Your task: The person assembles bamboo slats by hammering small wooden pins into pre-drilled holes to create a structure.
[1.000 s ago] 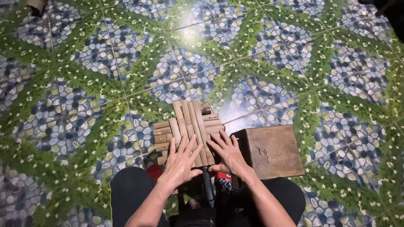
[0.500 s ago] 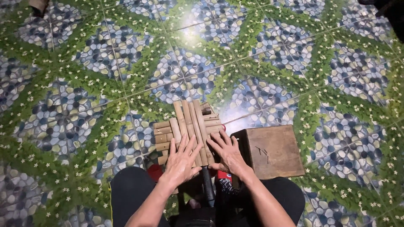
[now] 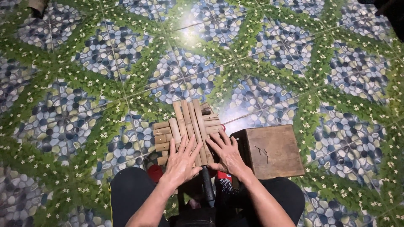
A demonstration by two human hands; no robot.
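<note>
Left hand [image 3: 182,160], right hand [image 3: 227,152]: both spread flat on bamboo slat stack [image 3: 187,126]; one wooden box [image 3: 271,151] beside.

— What can't be made out here?

— The near ends of the pale split-bamboo slats [image 3: 187,126] lie under the left hand [image 3: 181,162] and right hand [image 3: 227,153]; a red object [image 3: 155,172] beside the left wrist is mostly covered — its kind cannot be told.

— And at the edges?

— Both forearms and the dark-trousered knees [image 3: 128,193] run off the bottom; a dark shape [image 3: 393,12] is cut at the top right corner; the dark handle-like rod [image 3: 207,189] vanishes between the legs.
</note>
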